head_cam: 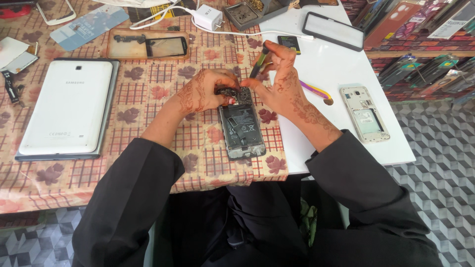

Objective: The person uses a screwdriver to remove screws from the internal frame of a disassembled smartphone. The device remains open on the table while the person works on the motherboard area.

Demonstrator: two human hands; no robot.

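My left hand [205,94] pinches the opened phone's [242,129] top; my right hand [282,84], at three o'clock, grips a screwdriver [259,62].

This is a small phone repair shop. The counter [316,64], partly covered with a checked, leaf-patterned cloth [163,89], is strewn with devices in pieces: an opened phone [242,129] with its battery and circuit board bare, a second phone shell [364,113] without its back, a white tablet [67,111] lying face down, a loose glass screen panel [148,45], a white charger [208,17] with its cable, and a soldering stand [247,12]. Along the right edge, shelves [420,49] hold rows of packaged phone cases, the sort of stock a shop displays.
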